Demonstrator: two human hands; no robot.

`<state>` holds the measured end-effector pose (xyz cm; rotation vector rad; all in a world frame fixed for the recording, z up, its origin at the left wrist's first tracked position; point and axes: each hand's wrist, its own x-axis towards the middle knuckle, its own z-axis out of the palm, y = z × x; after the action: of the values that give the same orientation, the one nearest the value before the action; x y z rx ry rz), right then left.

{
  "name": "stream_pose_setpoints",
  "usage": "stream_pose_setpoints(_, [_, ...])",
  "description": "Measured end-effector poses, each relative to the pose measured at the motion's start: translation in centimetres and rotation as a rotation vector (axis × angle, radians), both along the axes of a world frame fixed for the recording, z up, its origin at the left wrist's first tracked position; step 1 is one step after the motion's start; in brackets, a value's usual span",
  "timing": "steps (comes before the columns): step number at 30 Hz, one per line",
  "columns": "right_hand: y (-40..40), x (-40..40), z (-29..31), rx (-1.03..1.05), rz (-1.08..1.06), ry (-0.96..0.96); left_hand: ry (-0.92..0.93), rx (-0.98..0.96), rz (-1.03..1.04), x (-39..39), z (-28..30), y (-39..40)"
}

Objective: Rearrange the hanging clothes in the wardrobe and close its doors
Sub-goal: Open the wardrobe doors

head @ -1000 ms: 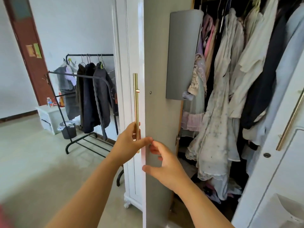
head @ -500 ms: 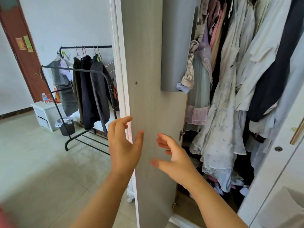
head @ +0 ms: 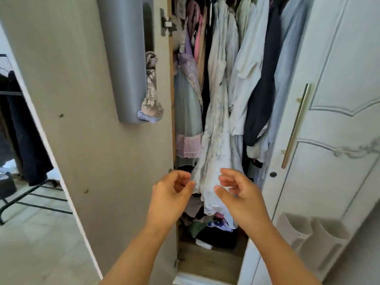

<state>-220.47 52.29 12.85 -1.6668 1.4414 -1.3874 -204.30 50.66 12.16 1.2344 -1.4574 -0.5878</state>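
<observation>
The wardrobe stands open, with its left door (head: 92,140) swung wide and showing its beige inner face. Several garments hang packed inside: a mint and pink dress (head: 188,112), a long white floral dress (head: 216,140), pale shirts and a dark navy garment (head: 263,89). My left hand (head: 170,194) and my right hand (head: 238,194) are raised side by side at the hem of the floral dress, fingers loosely curled. The left fingertips are at the hem's left edge and the right thumb lies in front of the fabric. Neither hand visibly grips it.
A grey hanging pocket (head: 127,58) on the left door holds lace cloth. The white right door (head: 329,140) carries a gold bar handle (head: 296,126). Loose clothes (head: 209,225) lie piled on the wardrobe floor. A black rack with dark clothes (head: 24,140) stands far left.
Both hands let go of the left door's edge and handle and moved right to the floral dress hem. The door has swung wider and my view turned toward the wardrobe's inside.
</observation>
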Motion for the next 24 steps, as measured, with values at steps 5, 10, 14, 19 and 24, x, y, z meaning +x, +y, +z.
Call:
stream_pose_setpoints(5, [-2.3, -8.7, 1.5, -0.031, -0.161, -0.041, -0.057, 0.037, -0.131, -8.1, 0.1, -5.1])
stream_pose_setpoints(10, [-6.5, -16.0, 2.4, -0.071, -0.309, -0.032, -0.044, 0.073, -0.231, -15.7, 0.8, -9.6])
stream_pose_setpoints(14, [-10.4, -19.4, 2.6, -0.081, -0.333, 0.019, -0.061, 0.078, -0.250, -20.6, 1.2, -13.2])
stream_pose_setpoints(19, [-13.0, -19.9, 2.2, -0.036, -0.208, -0.002, -0.106, 0.089, -0.271, -23.1, 1.3, -16.1])
stream_pose_setpoints(24, [-13.8, -19.9, 1.4, -0.034, -0.127, 0.031, -0.095, 0.089, -0.264, -23.5, 1.1, -17.4])
